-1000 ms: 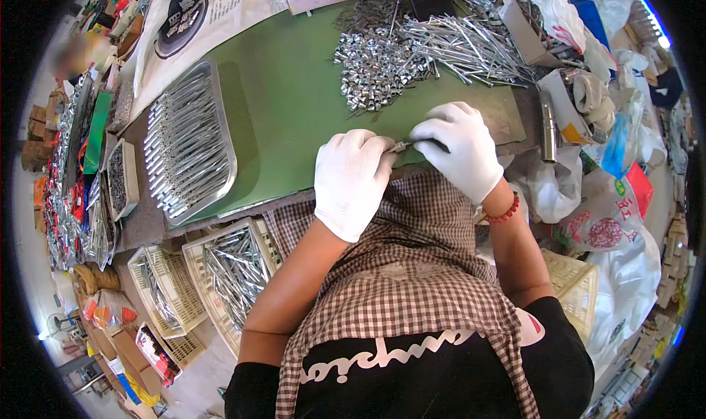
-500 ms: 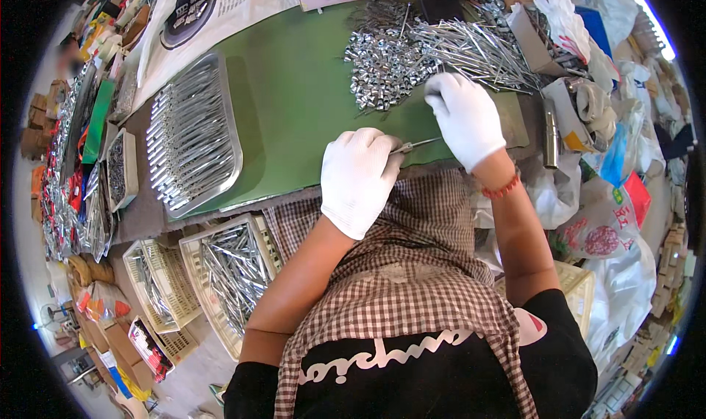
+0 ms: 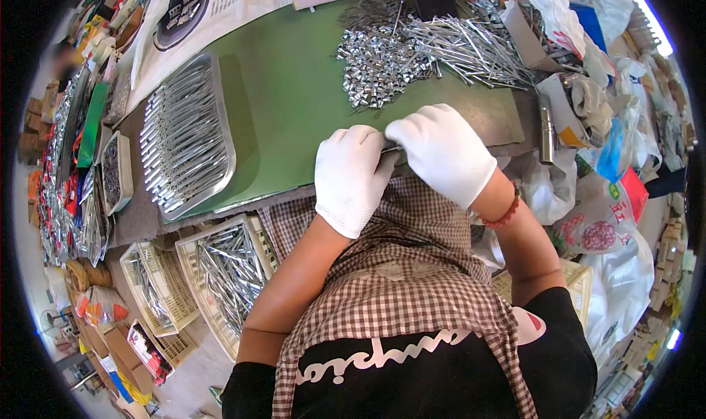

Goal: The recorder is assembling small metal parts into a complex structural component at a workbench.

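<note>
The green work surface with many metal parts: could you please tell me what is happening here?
A person's white-gloved left hand holds a small, slim metal part at its fingertips, above the near edge of the green work surface. The white-gloved right hand is close against it; whether it grips is hidden. Beyond lie a heap of small silver metal pieces and a pile of long, thin silver rods. At left, a rectangular silver metal tray holds many slender silver pieces side by side.

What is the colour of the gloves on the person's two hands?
The left glove and right glove are both white; the head view shows them best.
</note>
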A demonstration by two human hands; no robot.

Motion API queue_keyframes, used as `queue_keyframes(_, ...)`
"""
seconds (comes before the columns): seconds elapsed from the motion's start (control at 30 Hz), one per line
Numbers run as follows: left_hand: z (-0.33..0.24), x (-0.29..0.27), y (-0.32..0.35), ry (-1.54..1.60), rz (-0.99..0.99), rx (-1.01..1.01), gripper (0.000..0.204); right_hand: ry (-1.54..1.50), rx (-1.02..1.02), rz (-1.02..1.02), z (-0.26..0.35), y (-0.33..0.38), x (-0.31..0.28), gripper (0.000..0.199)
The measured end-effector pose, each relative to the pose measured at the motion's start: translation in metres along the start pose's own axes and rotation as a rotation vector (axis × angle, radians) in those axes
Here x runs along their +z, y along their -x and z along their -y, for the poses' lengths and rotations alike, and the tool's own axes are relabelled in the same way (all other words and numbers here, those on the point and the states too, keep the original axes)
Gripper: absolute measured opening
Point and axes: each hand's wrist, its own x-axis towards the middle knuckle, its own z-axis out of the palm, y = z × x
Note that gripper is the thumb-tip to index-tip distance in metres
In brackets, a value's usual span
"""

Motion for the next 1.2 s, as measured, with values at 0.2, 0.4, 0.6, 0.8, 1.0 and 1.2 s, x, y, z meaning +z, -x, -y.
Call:
queue_keyframes(0.2,0.001,0.0,0.0,0.009,0.007,-0.006,0.019,0.235,-0.112,-0.027,0.006,0.005,0.006,0.009)
queue_keyframes(0.4,0.004,0.006,0.002,0.097,-0.052,0.02,0.014,0.117,0.088,-0.249,0.003,0.035,-0.013,0.023)
queue_keyframes(0.6,0.0,0.006,0.002,0.113,-0.075,-0.006,0.009,0.797,0.906,-0.285,-0.086,0.12,-0.047,0.051)
queue_keyframes(0.8,0.003,0.003,0.004,0.064,-0.09,0.03,0.013,0.169,0.465,-0.525,-0.013,0.089,-0.031,0.058)
queue_keyframes(1.0,0.002,0.004,0.003,0.055,-0.046,0.003,0.013,0.086,0.532,-0.065,0.041,0.067,0.005,0.068)
queue_keyframes(1.2,0.003,0.007,0.0,0.061,-0.067,0.006,0.013,-0.015,0.586,-0.419,0.011,0.077,0.0,0.064)
